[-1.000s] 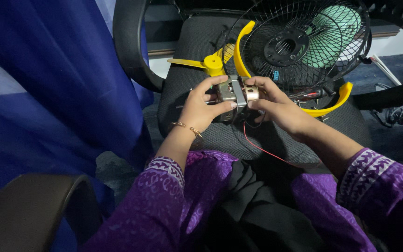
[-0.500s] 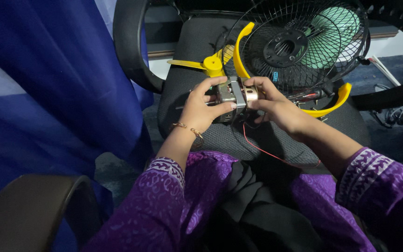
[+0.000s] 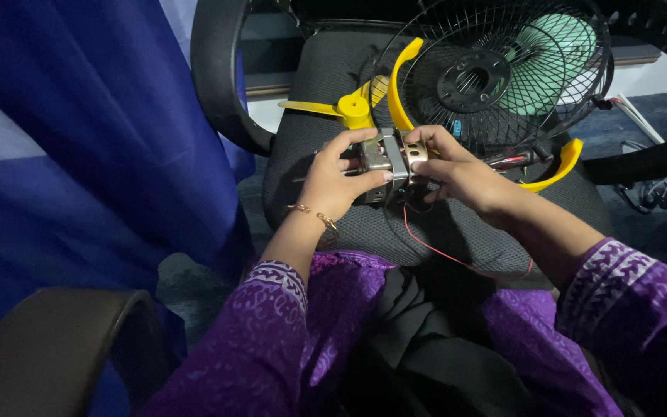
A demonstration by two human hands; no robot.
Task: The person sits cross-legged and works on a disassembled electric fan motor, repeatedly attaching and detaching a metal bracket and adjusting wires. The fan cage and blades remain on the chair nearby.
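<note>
Both my hands hold a small metal fan motor (image 3: 389,161) above the seat of a black office chair (image 3: 441,232). My left hand (image 3: 337,177) grips its left side, thumb under and fingers over the top. My right hand (image 3: 461,174) closes on its right end. A thin red wire (image 3: 457,259) trails from the motor across the seat toward my lap. Just behind the motor lie a yellow fan blade (image 3: 341,108) and a black wire fan guard (image 3: 496,73) with a yellow rim.
A blue curtain (image 3: 79,154) hangs at the left. A dark armrest (image 3: 63,340) curves at the lower left. The chair's black armrest (image 3: 214,69) rises behind the blade. Cables (image 3: 665,193) lie on the floor at the right.
</note>
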